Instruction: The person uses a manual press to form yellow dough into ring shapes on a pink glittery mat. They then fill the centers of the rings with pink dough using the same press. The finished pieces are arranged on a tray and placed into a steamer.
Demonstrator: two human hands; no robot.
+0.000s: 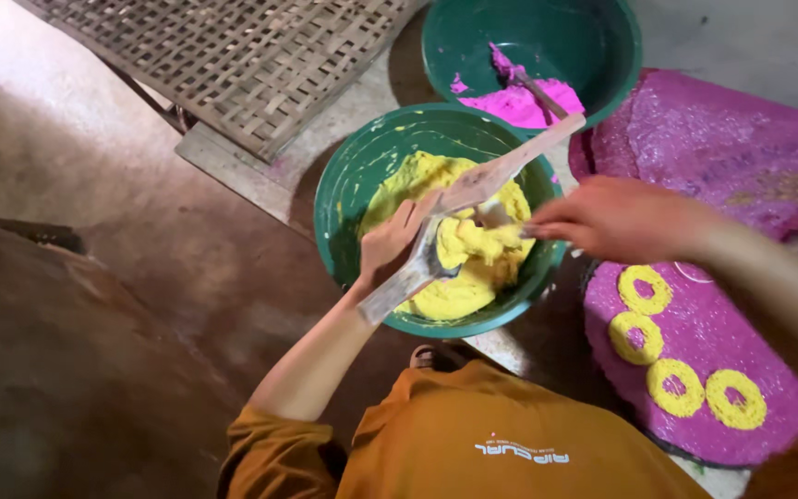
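— Bowls first: what is in them?
— Near green bowl point(344, 199) holds yellow dough point(459, 236); the far green bowl point(602, 46) holds pink dough point(519, 102) with a stick standing in it.
— And the hands?
— Left hand point(390, 242) is closed around a metal press point(415, 270) over the yellow dough. Right hand point(613, 220) pinches dough at its fingertips beside a wooden paddle point(519, 159).
— Anything beside them?
— Four yellow rings point(676, 386) lie on a pink mat point(722, 333).

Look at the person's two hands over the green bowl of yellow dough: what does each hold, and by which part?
The left hand grips a flat wooden paddle near its lower end. What the right hand pinches, if anything, cannot be told.
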